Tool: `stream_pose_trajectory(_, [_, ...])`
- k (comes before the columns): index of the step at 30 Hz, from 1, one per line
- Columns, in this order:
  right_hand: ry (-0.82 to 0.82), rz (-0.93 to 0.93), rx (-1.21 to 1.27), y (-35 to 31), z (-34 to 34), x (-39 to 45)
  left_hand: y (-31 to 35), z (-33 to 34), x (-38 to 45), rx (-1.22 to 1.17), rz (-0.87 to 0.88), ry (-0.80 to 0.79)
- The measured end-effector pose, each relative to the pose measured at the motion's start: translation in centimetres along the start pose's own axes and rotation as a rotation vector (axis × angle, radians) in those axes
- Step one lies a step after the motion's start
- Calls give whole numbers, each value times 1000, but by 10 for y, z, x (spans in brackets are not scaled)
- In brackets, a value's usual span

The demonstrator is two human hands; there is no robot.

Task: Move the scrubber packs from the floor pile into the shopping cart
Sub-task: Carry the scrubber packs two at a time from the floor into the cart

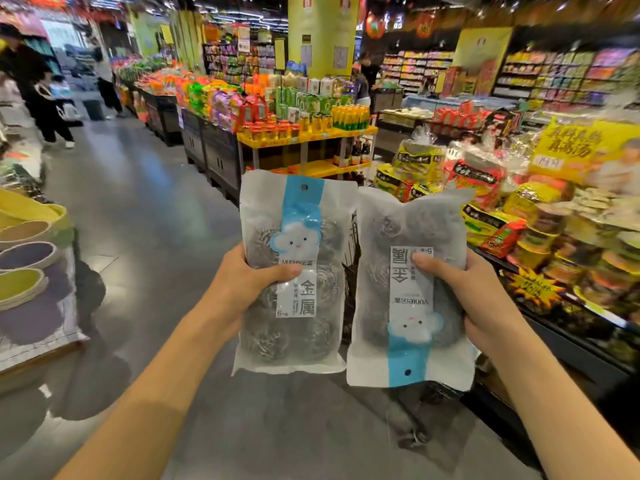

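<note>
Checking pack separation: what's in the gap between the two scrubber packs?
Head view: dark wire bars, likely the shopping cart, show through the narrow gap between the left pack and right pack; their upper corners look touching. No hand lies between them.

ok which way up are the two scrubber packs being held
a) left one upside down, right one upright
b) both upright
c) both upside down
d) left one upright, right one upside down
d: the pack in the left hand has its hang hole and blue strip at the top, while the pack in the right hand shows inverted print with the hole at the bottom.
</note>
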State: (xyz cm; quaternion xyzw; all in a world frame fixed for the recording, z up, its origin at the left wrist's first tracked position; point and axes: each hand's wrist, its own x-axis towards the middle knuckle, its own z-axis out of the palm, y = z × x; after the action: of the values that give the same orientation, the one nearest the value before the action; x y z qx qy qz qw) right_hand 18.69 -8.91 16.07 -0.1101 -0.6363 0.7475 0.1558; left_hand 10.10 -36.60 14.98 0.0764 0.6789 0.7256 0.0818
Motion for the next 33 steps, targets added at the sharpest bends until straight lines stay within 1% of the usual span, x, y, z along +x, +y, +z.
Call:
stream_pose_trajectory(8, [74,28,69,15,-46,124,-3,63,131,59,-18,-67])
stream_pose_trajectory(12, [110,35,64,15,-72,176,-2,99,191,69,-13,-105])
stream_pose_trajectory(20, [239,7,28,9,-117,240,-12,160,285,67,11,-207])
stream_pose_trajectory(29, [396,39,7,25,-148,302,-44,214,390,67,-62,-378])
stream_pose_trajectory(33, [517,41,-7,34,-157,339,-60,238,447,42,-90,-474])
